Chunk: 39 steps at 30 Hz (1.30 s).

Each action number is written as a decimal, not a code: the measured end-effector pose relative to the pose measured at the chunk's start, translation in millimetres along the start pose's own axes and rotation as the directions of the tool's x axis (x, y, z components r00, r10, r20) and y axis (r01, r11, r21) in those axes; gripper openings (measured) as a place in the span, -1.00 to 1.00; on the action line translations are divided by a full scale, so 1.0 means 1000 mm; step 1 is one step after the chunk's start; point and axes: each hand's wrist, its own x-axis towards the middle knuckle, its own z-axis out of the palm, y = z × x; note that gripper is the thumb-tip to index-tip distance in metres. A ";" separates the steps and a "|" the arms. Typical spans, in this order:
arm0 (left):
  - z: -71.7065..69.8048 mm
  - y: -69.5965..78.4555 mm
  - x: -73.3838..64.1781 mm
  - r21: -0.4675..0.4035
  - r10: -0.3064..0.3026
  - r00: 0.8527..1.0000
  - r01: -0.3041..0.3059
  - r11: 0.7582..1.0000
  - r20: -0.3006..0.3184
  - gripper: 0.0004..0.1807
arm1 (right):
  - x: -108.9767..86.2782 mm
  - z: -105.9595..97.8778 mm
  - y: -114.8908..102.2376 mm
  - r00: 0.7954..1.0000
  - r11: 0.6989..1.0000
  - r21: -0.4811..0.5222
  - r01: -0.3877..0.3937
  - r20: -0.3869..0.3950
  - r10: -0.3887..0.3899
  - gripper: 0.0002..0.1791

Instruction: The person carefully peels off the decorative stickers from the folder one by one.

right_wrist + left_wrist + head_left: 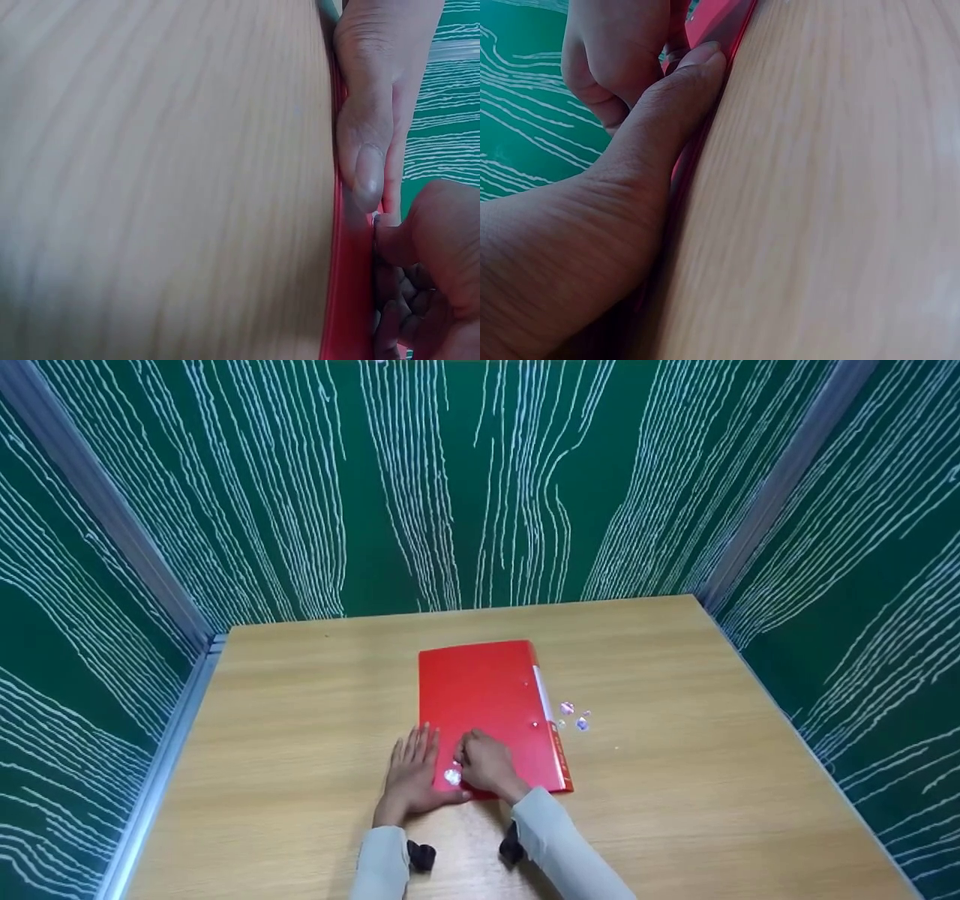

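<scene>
A red folder [476,682] lies closed on the wooden table. My left hand [411,778] rests flat on its lower left corner with fingers straight, and its thumb [682,90] lies along the folder's near edge. Close beside it, my right hand [486,763] is on the folder's lower part with curled fingers; nothing shows in its grasp. Between the two hands a shiny round sticker-like piece [452,776] lies on the cover. In the right wrist view, the right thumb [394,240] is next to the left thumb's tip, touching the cover area; the folded fingers hide what lies under them.
Several small shiny iridescent pieces [583,724] lie on the table [300,720] just right of the folder's spine. Green walls with white lines [405,495] enclose the table at the back and both sides. Dark wrist devices [421,856] sit at the sleeves.
</scene>
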 end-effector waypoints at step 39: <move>-0.005 0.004 -0.002 -0.066 -0.013 0.999 0.015 0.998 0.030 0.36 | -0.003 -0.057 0.058 0.963 0.924 0.359 -0.130 -0.177 0.204 -0.94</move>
